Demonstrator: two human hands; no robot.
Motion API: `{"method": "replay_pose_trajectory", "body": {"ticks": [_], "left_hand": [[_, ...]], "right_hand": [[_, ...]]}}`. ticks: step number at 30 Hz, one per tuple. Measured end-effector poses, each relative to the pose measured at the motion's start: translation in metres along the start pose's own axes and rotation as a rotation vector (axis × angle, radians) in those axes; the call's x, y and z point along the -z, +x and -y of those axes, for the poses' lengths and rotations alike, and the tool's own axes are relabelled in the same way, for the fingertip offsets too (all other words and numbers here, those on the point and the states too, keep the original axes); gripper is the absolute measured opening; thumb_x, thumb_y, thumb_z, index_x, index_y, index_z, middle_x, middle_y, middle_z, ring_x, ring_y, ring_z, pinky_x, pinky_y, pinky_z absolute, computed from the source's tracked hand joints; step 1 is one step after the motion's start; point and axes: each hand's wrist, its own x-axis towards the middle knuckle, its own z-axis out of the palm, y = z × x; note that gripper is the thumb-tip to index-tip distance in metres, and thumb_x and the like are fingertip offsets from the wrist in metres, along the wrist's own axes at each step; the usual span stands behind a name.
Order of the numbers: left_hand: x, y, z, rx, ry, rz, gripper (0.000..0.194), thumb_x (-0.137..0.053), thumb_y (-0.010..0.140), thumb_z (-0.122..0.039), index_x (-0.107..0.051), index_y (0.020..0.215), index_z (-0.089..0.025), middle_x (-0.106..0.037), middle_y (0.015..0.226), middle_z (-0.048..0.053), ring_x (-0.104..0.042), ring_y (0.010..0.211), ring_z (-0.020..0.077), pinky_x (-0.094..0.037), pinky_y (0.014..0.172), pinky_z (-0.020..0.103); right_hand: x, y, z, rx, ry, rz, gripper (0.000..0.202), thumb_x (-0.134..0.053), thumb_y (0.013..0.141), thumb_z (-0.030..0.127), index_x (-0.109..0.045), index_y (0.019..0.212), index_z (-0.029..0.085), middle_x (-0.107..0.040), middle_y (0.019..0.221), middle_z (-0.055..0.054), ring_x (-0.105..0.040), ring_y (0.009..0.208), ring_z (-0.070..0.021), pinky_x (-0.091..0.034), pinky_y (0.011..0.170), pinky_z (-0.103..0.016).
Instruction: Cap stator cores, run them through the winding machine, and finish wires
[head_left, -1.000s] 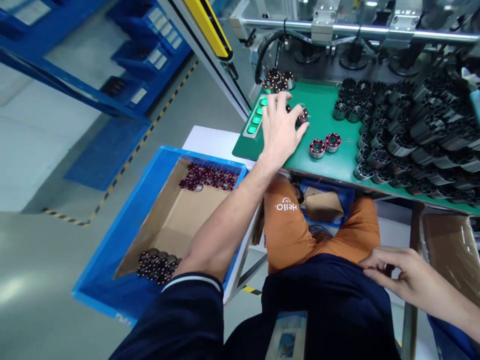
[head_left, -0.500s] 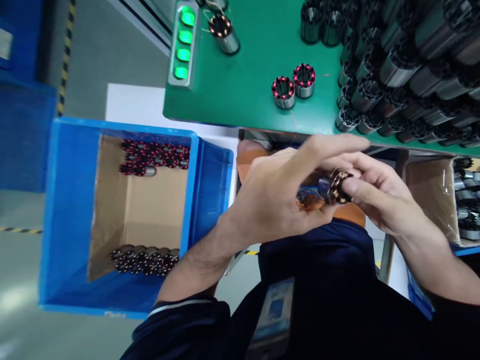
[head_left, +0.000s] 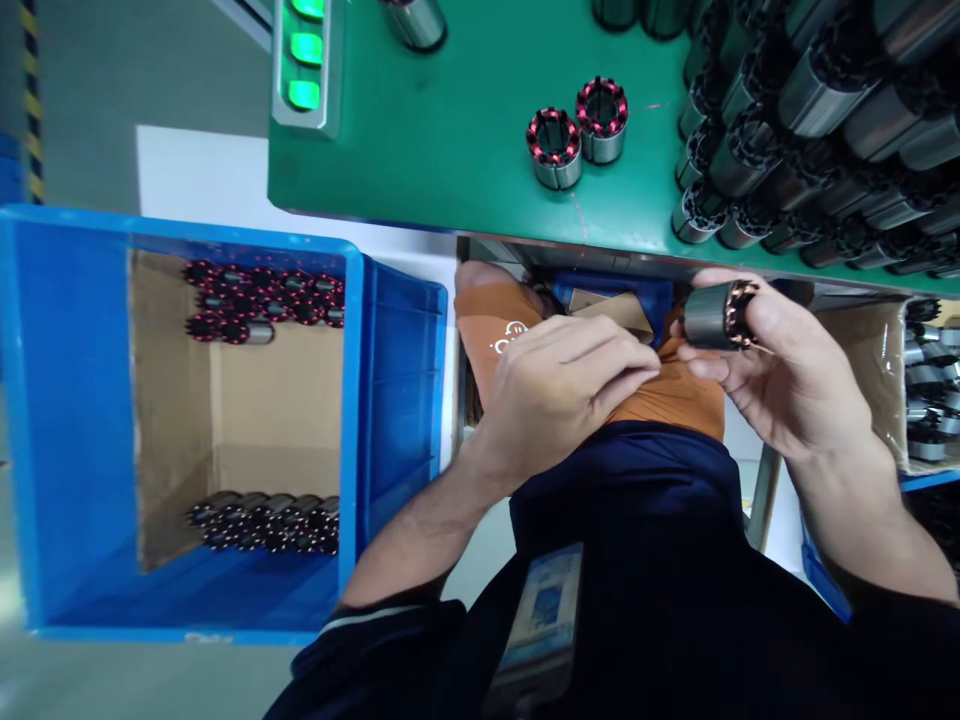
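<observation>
My right hand (head_left: 795,370) grips a dark metal stator (head_left: 709,318) by its ends, its copper-wound end facing right under my thumb. Just left of it is my left hand (head_left: 559,395), apart from the stator, its thumb and fingertips pinched together; whatever they hold is too small to make out. Both hands are over my lap, in front of the green table. On that table (head_left: 450,150) stand two short stators with red windings, one (head_left: 555,150) slightly nearer me than the other (head_left: 602,122).
A blue crate (head_left: 52,420) at the left holds red-wound stators (head_left: 262,298) and dark ones (head_left: 266,522) on cardboard. Many bare stators (head_left: 825,95) crowd the table's right. A green-lit box (head_left: 304,60) sits at its left. A cardboard-lined bin (head_left: 866,370) is at the right.
My left hand has come away from the stator, and its fingers have closed together. The stator, in my right hand, is now higher and more to the right. The view has shifted.
</observation>
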Motion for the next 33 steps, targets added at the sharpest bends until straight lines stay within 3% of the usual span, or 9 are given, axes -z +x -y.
{"method": "replay_pose_trajectory", "body": {"ticks": [4,9,12,15,19,22,27,30,33], "left_hand": [[-0.013,-0.018,0.017,0.108,-0.070,0.118,0.009,-0.083,0.112,-0.019,-0.082,0.103,-0.021,-0.088,0.096,-0.002,-0.083,0.086,0.0172,-0.062,0.084,0.032],[-0.014,-0.002,0.002,0.226,-0.342,-0.289,0.023,-0.106,0.094,-0.035,-0.092,0.111,-0.027,-0.090,0.109,0.001,-0.085,0.099,0.0195,-0.069,0.093,0.034],[-0.017,0.013,-0.012,0.257,-0.433,-0.392,0.018,-0.103,0.099,-0.043,-0.093,0.108,-0.031,-0.088,0.117,0.003,-0.083,0.109,0.0223,-0.071,0.100,0.039],[-0.027,0.011,-0.013,0.357,-0.645,-0.300,0.011,-0.093,0.108,-0.037,-0.090,0.102,-0.029,-0.086,0.121,0.004,-0.083,0.113,0.0209,-0.070,0.099,0.036],[-0.039,-0.001,0.002,0.565,-0.903,-0.187,0.024,-0.091,0.109,-0.045,-0.087,0.098,-0.025,-0.087,0.115,0.006,-0.084,0.106,0.0182,-0.069,0.097,0.032],[-0.033,0.003,0.004,0.613,-0.938,-0.189,0.025,-0.095,0.106,-0.050,-0.091,0.101,-0.026,-0.089,0.114,0.006,-0.084,0.101,0.0184,-0.070,0.097,0.034],[-0.019,0.023,-0.011,0.511,-0.943,-0.089,0.023,-0.100,0.101,-0.051,-0.094,0.101,-0.029,-0.089,0.116,0.006,-0.085,0.111,0.0238,-0.071,0.093,0.037],[-0.027,0.016,-0.010,0.540,-0.954,-0.094,0.028,-0.096,0.104,-0.052,-0.089,0.098,-0.025,-0.086,0.114,0.007,-0.082,0.106,0.0213,-0.070,0.091,0.034],[-0.042,-0.002,0.003,0.700,-0.959,-0.052,0.039,-0.092,0.105,-0.060,-0.084,0.101,-0.023,-0.084,0.111,0.007,-0.077,0.094,0.0177,-0.065,0.080,0.030]], "right_hand": [[0.006,-0.004,-0.005,0.124,-0.139,-0.119,0.049,-0.101,0.094,0.058,-0.082,0.135,0.038,-0.087,0.126,-0.003,-0.089,0.116,-0.0284,-0.079,0.098,-0.042],[0.000,0.004,-0.027,0.362,-0.117,-0.078,0.046,-0.105,0.093,0.060,-0.087,0.126,0.034,-0.090,0.114,-0.001,-0.090,0.105,-0.0239,-0.079,0.094,-0.037],[-0.005,0.010,-0.036,0.407,-0.071,-0.041,0.036,-0.106,0.095,0.048,-0.090,0.125,0.036,-0.090,0.104,0.002,-0.090,0.102,-0.0195,-0.077,0.099,-0.032],[-0.003,0.009,-0.038,0.416,-0.037,-0.041,0.034,-0.106,0.096,0.049,-0.092,0.123,0.036,-0.091,0.105,0.002,-0.090,0.097,-0.0193,-0.078,0.092,-0.031],[0.010,0.003,-0.041,0.406,-0.049,-0.033,0.038,-0.102,0.098,0.057,-0.090,0.125,0.033,-0.093,0.109,-0.003,-0.091,0.094,-0.0233,-0.079,0.084,-0.035],[0.015,0.001,-0.046,0.436,-0.092,-0.009,0.034,-0.102,0.099,0.050,-0.091,0.126,0.033,-0.093,0.111,-0.003,-0.092,0.100,-0.0233,-0.078,0.092,-0.035],[0.012,0.003,-0.052,0.479,-0.159,0.005,0.033,-0.106,0.096,0.040,-0.092,0.126,0.035,-0.093,0.107,0.000,-0.089,0.094,-0.0174,-0.076,0.089,-0.027],[0.016,0.001,-0.054,0.481,-0.175,0.002,0.037,-0.105,0.096,0.043,-0.091,0.129,0.034,-0.092,0.109,-0.001,-0.090,0.096,-0.0202,-0.077,0.090,-0.031],[0.022,-0.003,-0.053,0.497,-0.134,-0.005,0.039,-0.101,0.100,0.050,-0.088,0.134,0.035,-0.091,0.108,-0.002,-0.091,0.096,-0.0239,-0.078,0.091,-0.037]]}}
